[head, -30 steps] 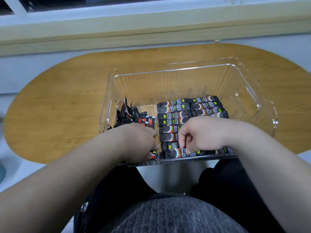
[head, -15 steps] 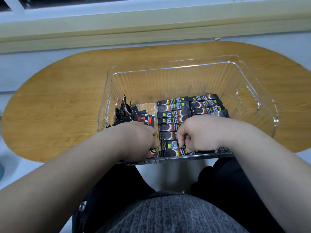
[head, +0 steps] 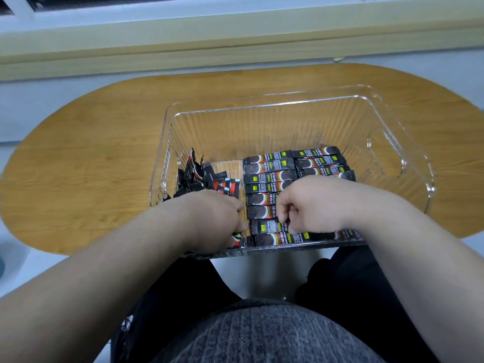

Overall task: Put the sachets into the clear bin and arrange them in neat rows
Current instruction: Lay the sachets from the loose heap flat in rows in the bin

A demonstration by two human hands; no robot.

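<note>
While my right grip (head: 314,208) pinches a sachet (head: 264,226), probably to square the near row in the clear bin (head: 262,127), my left grip (head: 214,221) covers the loose sachets (head: 222,183); whether it is closed I cannot tell.

Even indoor light, glints on clear bin (head: 387,132) rim, wide-angle edge bending, slightly soft focus

Oval wooden table (head: 91,163) under window sill (head: 235,30) — pale wall (head: 52,93) behind, light floor (head: 15,260) below.
</note>
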